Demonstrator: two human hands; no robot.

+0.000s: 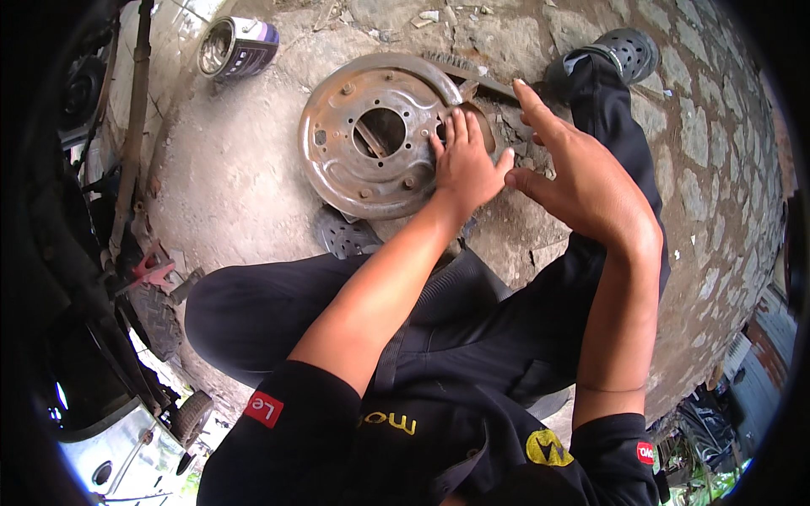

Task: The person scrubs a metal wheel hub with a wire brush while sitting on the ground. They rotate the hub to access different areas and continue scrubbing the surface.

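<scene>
A round, rusty brake backing plate (339, 158) with a big central hole and several small bolt holes lies on the ground in front of me. My left hand (464, 162) rests at its right edge, fingers stretched out and flat by a notch there. To the right my right hand (582, 173) is raised above the ground, thumb and fingers apart, holding nothing. Beyond the plate's far right side lies a brush (494, 87) with dark bristles and a long handle, partly hidden behind the plate and the right hand.
An open paint can (239, 48) stands at the far left. My clog-type shoes (629, 56) flank the plate, one partly under its near edge. Vehicle parts and a red metal stand (153, 266) line the left. Stone paving (696, 135) stretches along the right.
</scene>
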